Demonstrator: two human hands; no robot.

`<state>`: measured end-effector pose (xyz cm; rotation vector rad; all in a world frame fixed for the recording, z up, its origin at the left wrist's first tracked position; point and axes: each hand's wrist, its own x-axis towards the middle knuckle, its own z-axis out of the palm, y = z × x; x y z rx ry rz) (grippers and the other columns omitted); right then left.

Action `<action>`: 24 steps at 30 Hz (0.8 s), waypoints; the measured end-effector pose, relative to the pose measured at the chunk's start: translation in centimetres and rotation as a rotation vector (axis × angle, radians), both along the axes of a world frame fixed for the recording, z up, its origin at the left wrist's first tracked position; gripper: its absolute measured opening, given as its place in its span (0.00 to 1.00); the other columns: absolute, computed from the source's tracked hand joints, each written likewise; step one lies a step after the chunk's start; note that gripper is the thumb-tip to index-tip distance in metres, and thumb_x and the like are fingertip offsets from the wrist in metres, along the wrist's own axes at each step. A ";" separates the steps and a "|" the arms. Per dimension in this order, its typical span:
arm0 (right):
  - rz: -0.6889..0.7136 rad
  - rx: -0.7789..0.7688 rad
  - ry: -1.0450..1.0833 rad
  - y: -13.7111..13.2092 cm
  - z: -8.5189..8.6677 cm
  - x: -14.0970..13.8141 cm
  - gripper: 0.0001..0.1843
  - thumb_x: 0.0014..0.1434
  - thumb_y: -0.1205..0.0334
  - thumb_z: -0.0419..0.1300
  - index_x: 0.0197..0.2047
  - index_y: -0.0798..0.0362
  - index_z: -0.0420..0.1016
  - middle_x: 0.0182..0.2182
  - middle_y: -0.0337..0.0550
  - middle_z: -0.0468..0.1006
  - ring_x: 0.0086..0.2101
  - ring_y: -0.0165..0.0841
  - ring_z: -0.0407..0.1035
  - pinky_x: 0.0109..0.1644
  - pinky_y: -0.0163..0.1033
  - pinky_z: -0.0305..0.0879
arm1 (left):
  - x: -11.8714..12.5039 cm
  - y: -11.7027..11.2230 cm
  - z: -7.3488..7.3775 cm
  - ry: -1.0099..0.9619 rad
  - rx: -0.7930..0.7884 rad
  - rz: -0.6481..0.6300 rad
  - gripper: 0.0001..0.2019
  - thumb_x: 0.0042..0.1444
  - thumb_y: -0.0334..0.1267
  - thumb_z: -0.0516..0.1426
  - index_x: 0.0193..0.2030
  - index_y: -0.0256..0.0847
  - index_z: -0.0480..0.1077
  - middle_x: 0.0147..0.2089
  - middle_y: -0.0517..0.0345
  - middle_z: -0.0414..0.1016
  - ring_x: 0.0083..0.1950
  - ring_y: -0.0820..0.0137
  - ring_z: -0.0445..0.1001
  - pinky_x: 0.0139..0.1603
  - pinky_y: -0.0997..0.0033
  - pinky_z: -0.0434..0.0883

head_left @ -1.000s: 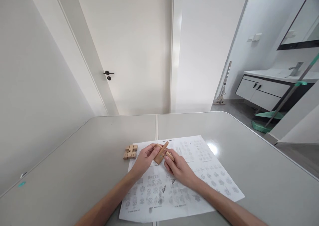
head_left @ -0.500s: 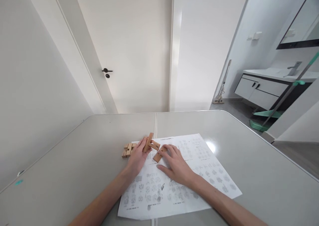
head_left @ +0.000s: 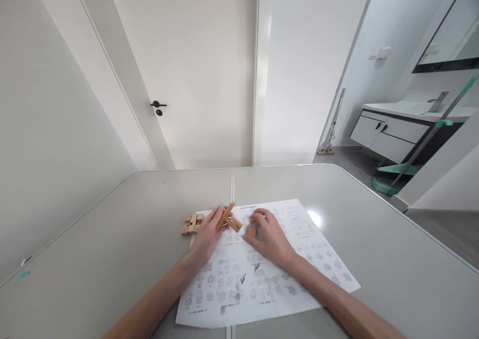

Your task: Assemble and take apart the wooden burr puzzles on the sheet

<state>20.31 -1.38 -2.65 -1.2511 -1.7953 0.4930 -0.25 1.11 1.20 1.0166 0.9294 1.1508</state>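
My left hand [head_left: 209,229] is closed around two crossed wooden puzzle pieces [head_left: 234,224], held over the upper left part of a printed paper sheet [head_left: 239,299]. A dark mark shows on the piece that points right. Just to the right, my right hand [head_left: 271,237] grips a single wooden block [head_left: 252,229] between thumb and fingers, its far side covered by the fingers. A small gap separates this block from the crossed pieces. Beside my left hand lies a cluster of notched wooden blocks [head_left: 191,224] at the sheet's left edge.
The sheet lies on a grey table [head_left: 149,239] with a seam down its middle. A white door [head_left: 202,80] stands beyond the table. To the right are a washbasin cabinet [head_left: 389,134], a mop [head_left: 333,129] and a green dustpan [head_left: 385,186].
My right hand has moved slightly right and up, its fingers now curled around the block, which has turned. The crossed pieces in my left hand have tilted a little.
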 end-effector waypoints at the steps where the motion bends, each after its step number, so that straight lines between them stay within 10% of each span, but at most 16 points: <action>1: -0.031 -0.009 0.062 0.3 0.1 0.3 0.20 0.55 0.58 0.70 0.49 0.48 0.71 0.53 0.51 0.69 0.54 0.48 0.67 0.59 0.58 0.69 | 0.1 -0.1 0.1 0.035 0.024 -0.017 0.18 0.63 0.54 0.60 0.47 0.41 0.77 0.47 0.51 0.76 0.51 0.61 0.71 0.49 0.66 0.70; 8: 0.098 -0.052 0.528 0.4 1.3 0.4 0.22 0.62 0.46 0.65 0.55 0.46 0.72 0.53 0.48 0.70 0.54 0.42 0.69 0.58 0.51 0.73 | 1.0 -1.2 0.4 0.397 0.234 -0.104 0.18 0.67 0.55 0.54 0.45 0.42 0.74 0.41 0.55 0.75 0.44 0.64 0.72 0.48 0.66 0.70; 24: 0.146 -0.220 0.548 -1.1 2.5 0.4 0.37 0.53 0.51 0.73 0.64 0.44 0.67 0.62 0.48 0.70 0.58 0.46 0.69 0.61 0.54 0.70 | 1.4 -1.1 0.3 0.529 0.349 -0.128 0.15 0.68 0.52 0.53 0.45 0.42 0.72 0.42 0.55 0.76 0.43 0.64 0.72 0.46 0.67 0.69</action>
